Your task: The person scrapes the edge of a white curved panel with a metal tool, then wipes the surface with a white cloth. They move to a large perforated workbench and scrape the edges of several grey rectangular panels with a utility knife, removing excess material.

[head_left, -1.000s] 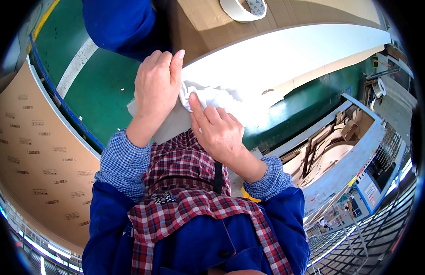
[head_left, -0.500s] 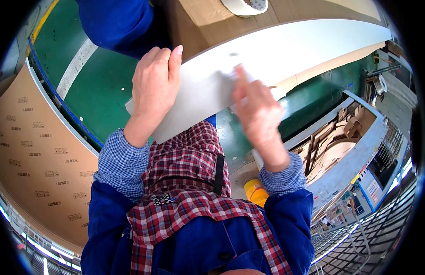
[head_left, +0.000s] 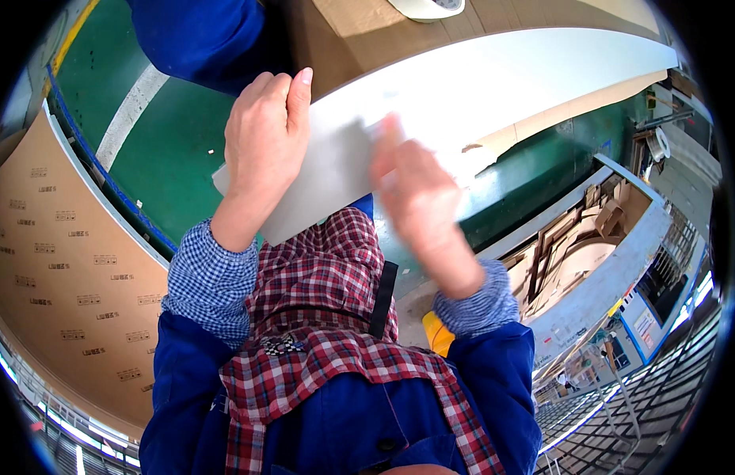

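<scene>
A long white panel [head_left: 494, 87] lies slantwise before me, its near end by my lap. My left hand [head_left: 266, 119] is closed over the panel's far edge near that end, thumb on top, the other fingers curled out of sight. Over the panel's face, a little to the right, is my right hand [head_left: 419, 186], smeared by motion. Its forefinger seems to point at the surface; whether it holds anything is hidden by the blur. A faint shadow falls on the panel beside it.
Brown cardboard [head_left: 359, 47] lies beyond and under the panel, with a white tape roll [head_left: 423, 8] on it. Someone's blue sleeve [head_left: 201, 39] is at the upper left. A printed brown board [head_left: 74, 277] stands left. At right is a bin [head_left: 557, 305] of cardboard scraps; something yellow [head_left: 437, 334] is below.
My right hand has moved left along the panel, toward my left hand. The left hand keeps its grip, shifting only slightly. The panel is nearly where it was.
</scene>
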`<state>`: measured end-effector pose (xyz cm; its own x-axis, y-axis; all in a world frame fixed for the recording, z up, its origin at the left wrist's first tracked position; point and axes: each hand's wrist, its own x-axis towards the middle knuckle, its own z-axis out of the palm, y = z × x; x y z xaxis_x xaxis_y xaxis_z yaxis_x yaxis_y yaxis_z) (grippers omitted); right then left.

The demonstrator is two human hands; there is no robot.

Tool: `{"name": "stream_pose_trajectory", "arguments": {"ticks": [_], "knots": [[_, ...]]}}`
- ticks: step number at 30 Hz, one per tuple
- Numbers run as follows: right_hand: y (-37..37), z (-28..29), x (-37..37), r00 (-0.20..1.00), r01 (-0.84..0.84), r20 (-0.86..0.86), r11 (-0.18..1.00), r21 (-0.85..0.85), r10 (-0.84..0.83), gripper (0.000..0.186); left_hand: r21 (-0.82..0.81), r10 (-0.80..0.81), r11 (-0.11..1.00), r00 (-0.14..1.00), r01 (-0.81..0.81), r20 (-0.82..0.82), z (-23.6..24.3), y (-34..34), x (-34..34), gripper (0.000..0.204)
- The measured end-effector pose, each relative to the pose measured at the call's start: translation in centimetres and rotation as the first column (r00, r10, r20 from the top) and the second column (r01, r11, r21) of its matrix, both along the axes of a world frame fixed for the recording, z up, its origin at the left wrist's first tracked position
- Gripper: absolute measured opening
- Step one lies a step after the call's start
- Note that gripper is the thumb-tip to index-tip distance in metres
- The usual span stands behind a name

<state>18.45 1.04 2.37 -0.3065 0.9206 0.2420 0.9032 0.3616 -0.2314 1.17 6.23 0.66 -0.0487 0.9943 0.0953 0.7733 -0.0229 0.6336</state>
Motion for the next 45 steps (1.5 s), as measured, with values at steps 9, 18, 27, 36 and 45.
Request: {"name": "stream_pose_trajectory", "arguments": {"ticks": [9,18,27,36,45], "knots": [[3.3,1.1,4.3,0.966,0.225,0.121,0.974,0.032,-0.227,0.024,0.03,0.033,0.999,0.986,-0.039,0.165,-0.2,-0.2,-0.7,0.04],[1.6,0.5,2.4,0.992,0.083,0.1,0.997,0.009,-0.083,0.031,0.038,0.144,0.984,0.908,-0.173,0.394,0.1,-0.3,-1.0,0.039],[-1.2,1.0,-1.8,0.99,-0.13,-0.064,0.988,-0.085,0.125,0.039,0.066,0.1,0.989,0.925,-0.132,0.366,-0.3,0.0,-1.1,0.037],[-2.3,0.8,-3.3,0.992,-0.128,-0.016,0.988,-0.083,0.127,0.041,0.092,0.076,0.989,0.927,-0.117,0.366,-0.2,0.2,-0.8,0.039],[0.6,0.3,0.5,0.985,0.164,0.049,0.986,0.021,-0.165,0.024,0.069,0.103,0.988,0.917,-0.14,0.385,0.3,-0.1,-0.8,0.04]]}}
